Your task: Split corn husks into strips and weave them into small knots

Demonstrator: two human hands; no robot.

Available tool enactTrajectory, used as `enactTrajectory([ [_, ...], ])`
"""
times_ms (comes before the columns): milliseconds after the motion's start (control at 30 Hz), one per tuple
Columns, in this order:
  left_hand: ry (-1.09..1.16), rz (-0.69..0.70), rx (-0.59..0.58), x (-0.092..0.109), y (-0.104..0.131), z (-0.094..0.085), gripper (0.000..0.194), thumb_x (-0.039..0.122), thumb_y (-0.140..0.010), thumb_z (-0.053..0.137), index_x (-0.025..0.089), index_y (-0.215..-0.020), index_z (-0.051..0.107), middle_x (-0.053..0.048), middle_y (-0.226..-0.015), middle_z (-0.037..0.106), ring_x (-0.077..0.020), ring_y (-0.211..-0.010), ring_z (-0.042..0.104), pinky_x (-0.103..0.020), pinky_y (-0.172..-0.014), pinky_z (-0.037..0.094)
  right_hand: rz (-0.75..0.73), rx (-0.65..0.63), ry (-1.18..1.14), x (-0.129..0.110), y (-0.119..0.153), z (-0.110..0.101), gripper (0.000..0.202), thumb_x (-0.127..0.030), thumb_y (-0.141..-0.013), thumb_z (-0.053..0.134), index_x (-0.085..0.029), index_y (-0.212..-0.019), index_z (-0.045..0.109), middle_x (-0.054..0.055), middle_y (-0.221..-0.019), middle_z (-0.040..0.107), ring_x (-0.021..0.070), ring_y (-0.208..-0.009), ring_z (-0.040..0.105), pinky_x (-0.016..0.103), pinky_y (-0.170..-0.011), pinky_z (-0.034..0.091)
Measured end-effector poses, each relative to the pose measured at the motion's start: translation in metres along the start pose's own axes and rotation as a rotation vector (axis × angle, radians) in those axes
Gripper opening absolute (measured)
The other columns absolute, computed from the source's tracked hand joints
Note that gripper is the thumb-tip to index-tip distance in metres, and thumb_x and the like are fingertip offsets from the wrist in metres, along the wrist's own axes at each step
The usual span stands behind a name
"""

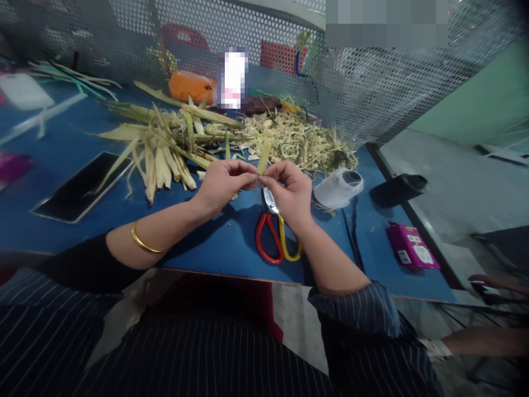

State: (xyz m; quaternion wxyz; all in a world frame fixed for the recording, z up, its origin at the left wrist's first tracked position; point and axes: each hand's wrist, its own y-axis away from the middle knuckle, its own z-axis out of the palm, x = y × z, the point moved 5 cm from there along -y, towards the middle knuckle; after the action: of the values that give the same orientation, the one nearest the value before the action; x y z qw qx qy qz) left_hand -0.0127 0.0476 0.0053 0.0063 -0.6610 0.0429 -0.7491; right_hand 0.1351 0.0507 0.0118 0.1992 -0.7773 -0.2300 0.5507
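Observation:
Between my fingertips, above the blue table, stands a short pale-green strip of dried leaf or husk (263,156). My left hand (225,182) pinches its lower end from one side. From the other side my right hand (290,190) pinches the same end, so the two thumbs nearly meet. Under my right hand lie scissors (270,237) with one red and one yellow handle; their blades are partly hidden. Left of my hands is a bunch of long dried husk leaves (159,160). Behind them spreads a heap of shredded husk scraps (289,135).
To the right stand a white thread cone (339,188) and a black cone (399,190), with a magenta box (413,246) nearer the edge. A dark flat panel (82,187) lies left. A perforated metal screen (264,33) closes the back. Another person's arm (487,342) shows at lower right.

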Motion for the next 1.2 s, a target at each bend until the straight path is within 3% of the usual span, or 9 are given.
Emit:
enactTrajectory([
  [200, -0.069, 0.037, 0.0, 0.001, 0.001, 0.002, 0.019, 0.029, -0.066, 0.076, 0.014, -0.077, 0.071, -0.003, -0.069, 0.068, -0.0114, -0.062, 0.06, -0.026, -0.065, 0.05, 0.105, 0.001, -0.16, 0.011, -0.002, 0.002, 0.018, -0.023, -0.081, 0.064, -0.024, -0.088, 0.048, -0.005, -0.069, 0.06, 0.0122, -0.06, 0.061, 0.028, -0.06, 0.052],
  [400, -0.086, 0.038, -0.004, 0.002, 0.0, 0.003, 0.023, 0.029, -0.061, 0.082, 0.013, -0.073, 0.071, -0.002, -0.065, 0.067, -0.0109, -0.06, 0.059, -0.025, -0.063, 0.049, 0.093, -0.029, -0.163, 0.013, -0.002, 0.003, 0.019, -0.019, -0.082, 0.062, -0.024, -0.088, 0.044, -0.007, -0.067, 0.055, 0.0112, -0.058, 0.06, 0.027, -0.059, 0.051],
  [567, 0.025, -0.03, 0.01, -0.006, -0.002, 0.002, 0.021, 0.029, -0.064, 0.08, 0.013, -0.074, 0.07, -0.002, -0.065, 0.067, -0.0108, -0.06, 0.06, -0.026, -0.064, 0.051, -0.001, -0.008, -0.024, 0.004, 0.0, 0.001, 0.013, -0.023, -0.086, 0.058, -0.024, -0.082, 0.046, -0.004, -0.07, 0.054, 0.012, -0.062, 0.06, 0.027, -0.06, 0.051],
  [700, 0.082, -0.101, -0.013, -0.011, -0.001, 0.002, 0.02, 0.031, -0.067, 0.078, 0.014, -0.072, 0.068, -0.002, -0.066, 0.066, -0.0103, -0.059, 0.059, -0.026, -0.065, 0.051, -0.153, -0.019, 0.148, -0.009, 0.002, 0.0, 0.003, -0.022, -0.089, 0.056, -0.024, -0.086, 0.055, -0.001, -0.079, 0.062, 0.0136, -0.072, 0.061, 0.03, -0.07, 0.051],
  [833, 0.089, -0.119, -0.028, -0.011, -0.001, 0.001, 0.02, 0.032, -0.069, 0.076, 0.014, -0.069, 0.067, -0.002, -0.066, 0.065, -0.0094, -0.058, 0.058, -0.025, -0.063, 0.05, -0.245, -0.039, 0.243, -0.014, 0.002, 0.0, 0.009, -0.019, -0.089, 0.055, -0.024, -0.085, 0.062, 0.001, -0.087, 0.067, 0.0152, -0.081, 0.061, 0.03, -0.076, 0.049],
  [1033, 0.055, -0.106, -0.026, -0.011, -0.001, 0.003, 0.017, 0.029, -0.069, 0.074, 0.014, -0.07, 0.066, -0.003, -0.066, 0.066, -0.0105, -0.059, 0.059, -0.025, -0.062, 0.05, -0.161, 0.014, 0.162, -0.011, 0.001, -0.002, 0.01, -0.017, -0.086, 0.058, -0.021, -0.079, 0.062, 0.0, -0.079, 0.066, 0.0137, -0.076, 0.06, 0.028, -0.073, 0.048],
  [1200, -0.061, 0.06, 0.041, -0.002, -0.001, 0.002, 0.012, 0.024, -0.068, 0.071, 0.014, -0.069, 0.065, -0.001, -0.062, 0.063, -0.0103, -0.057, 0.057, -0.024, -0.059, 0.048, -0.01, 0.008, 0.057, -0.006, 0.002, 0.0, 0.009, -0.018, -0.084, 0.061, -0.02, -0.075, 0.06, -0.003, -0.069, 0.063, 0.0125, -0.065, 0.059, 0.028, -0.065, 0.047],
])
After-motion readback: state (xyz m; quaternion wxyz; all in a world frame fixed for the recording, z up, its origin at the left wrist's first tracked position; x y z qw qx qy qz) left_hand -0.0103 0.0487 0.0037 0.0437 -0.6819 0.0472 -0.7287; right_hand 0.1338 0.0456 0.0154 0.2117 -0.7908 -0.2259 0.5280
